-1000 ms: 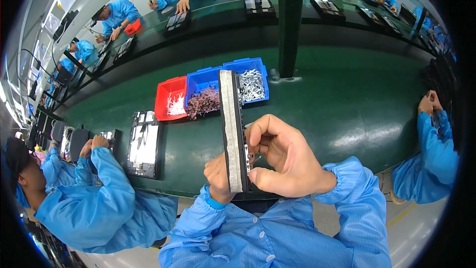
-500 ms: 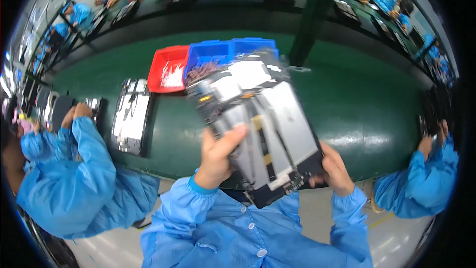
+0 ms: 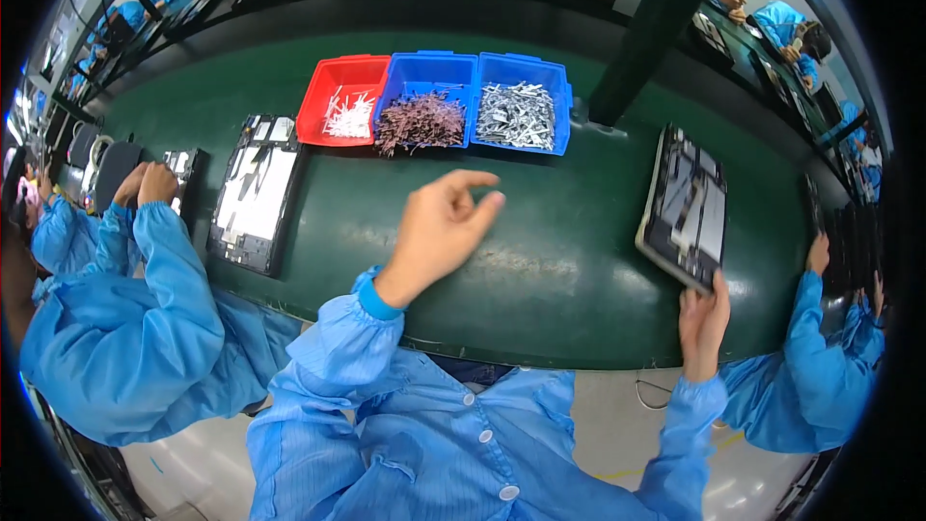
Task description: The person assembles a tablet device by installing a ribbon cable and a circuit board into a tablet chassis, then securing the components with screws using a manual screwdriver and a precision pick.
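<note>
My right hand point(image 3: 702, 320) grips the near edge of a flat tablet-like panel point(image 3: 685, 205) with exposed inner parts, held tilted over the right side of the green table point(image 3: 540, 270). My left hand point(image 3: 439, 229) hovers above the table's middle with fingers loosely curled and nothing in it. It is nearest to the blue bin of dark small parts point(image 3: 422, 106). A second open panel point(image 3: 254, 193) lies flat on the table to the left.
A red bin of white parts point(image 3: 340, 101) and a blue bin of silver parts point(image 3: 521, 101) flank the middle bin. A dark post point(image 3: 656, 24) stands behind the bins. A person in a blue coat point(image 3: 125, 318) works at my left, another point(image 3: 820, 367) at my right.
The panel I held up before me with both hands has swung to the right in my right hand. My left hand let go and now hangs free over the table.
</note>
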Action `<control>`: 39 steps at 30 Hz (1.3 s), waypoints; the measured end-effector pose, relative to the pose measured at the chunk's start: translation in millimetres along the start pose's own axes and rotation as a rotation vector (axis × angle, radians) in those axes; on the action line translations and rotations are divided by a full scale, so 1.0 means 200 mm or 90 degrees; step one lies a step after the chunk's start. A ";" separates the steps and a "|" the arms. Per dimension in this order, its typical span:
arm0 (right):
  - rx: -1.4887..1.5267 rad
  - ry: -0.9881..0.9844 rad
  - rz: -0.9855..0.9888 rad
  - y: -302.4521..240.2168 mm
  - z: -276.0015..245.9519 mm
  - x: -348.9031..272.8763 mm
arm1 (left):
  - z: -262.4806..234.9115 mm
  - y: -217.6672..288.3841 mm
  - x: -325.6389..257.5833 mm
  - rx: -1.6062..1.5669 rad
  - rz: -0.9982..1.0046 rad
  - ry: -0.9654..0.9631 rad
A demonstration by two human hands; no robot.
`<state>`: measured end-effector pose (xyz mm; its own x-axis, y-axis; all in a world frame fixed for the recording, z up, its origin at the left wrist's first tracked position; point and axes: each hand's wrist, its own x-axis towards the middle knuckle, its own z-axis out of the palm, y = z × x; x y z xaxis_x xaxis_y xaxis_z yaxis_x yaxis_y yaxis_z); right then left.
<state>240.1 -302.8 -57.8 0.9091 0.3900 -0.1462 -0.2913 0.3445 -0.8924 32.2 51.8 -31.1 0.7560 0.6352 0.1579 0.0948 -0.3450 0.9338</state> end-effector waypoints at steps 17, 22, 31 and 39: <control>0.019 -0.021 -0.181 0.09 0.41 1.17 | -0.08 -0.09 0.20 0.392 0.260 0.261; -0.066 -0.097 -0.202 0.13 0.49 0.93 | -0.10 -0.10 0.21 0.324 0.217 0.298; -0.323 -0.180 -0.367 0.23 0.75 0.40 | -0.09 -0.14 0.22 0.096 0.192 0.311; -0.419 -0.360 -0.482 0.27 0.87 0.21 | -0.04 -0.04 0.11 0.097 0.281 0.329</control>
<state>209.8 -118.5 -38.2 0.4730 0.6574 0.5866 0.6359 0.2061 -0.7437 43.3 74.3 -31.7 0.3435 0.6476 0.6802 -0.0326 -0.7156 0.6977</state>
